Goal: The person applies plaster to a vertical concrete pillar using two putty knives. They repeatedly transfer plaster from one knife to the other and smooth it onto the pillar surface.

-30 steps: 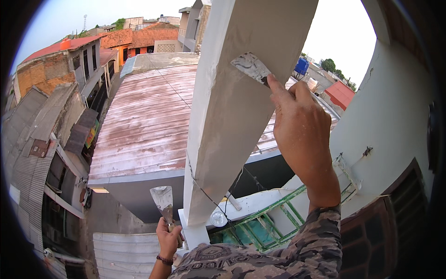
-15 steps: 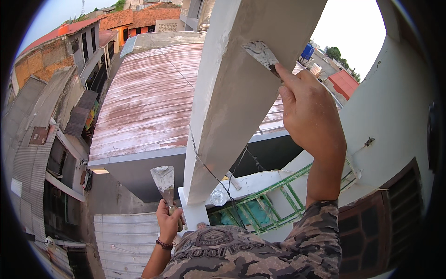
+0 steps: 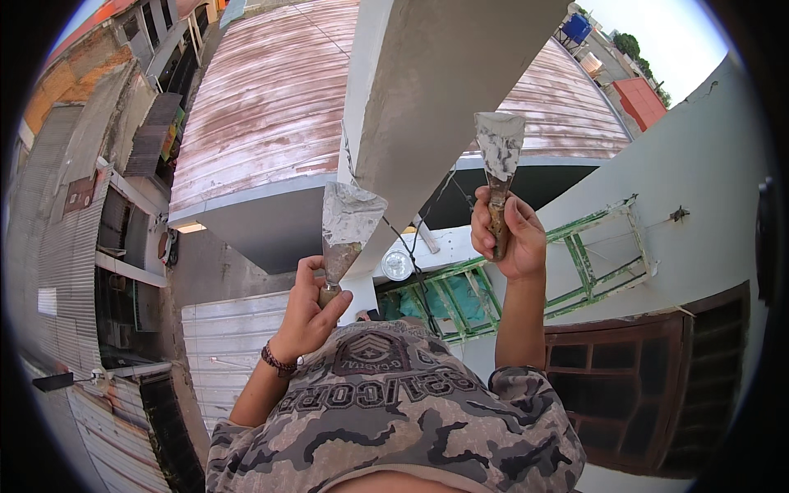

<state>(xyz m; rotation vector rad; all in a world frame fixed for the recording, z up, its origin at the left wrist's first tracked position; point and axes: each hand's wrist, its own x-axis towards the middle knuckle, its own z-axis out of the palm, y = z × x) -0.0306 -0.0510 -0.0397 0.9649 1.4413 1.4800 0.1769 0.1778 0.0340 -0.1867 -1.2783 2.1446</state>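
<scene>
Head view — plaster-smeared putty knives [image 3: 499, 148], blades up.

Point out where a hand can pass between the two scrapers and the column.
Open gap: between the left hand with its wide scraper and the right hand with its narrow scraper. Also right of the right hand. Crowded: the wide scraper's blade sits against the grey column.

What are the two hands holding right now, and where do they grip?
Each holds a putty knife by its handle: the left hand grips the wider putty knife, the right hand the narrower putty knife, blades pointing up.
</scene>
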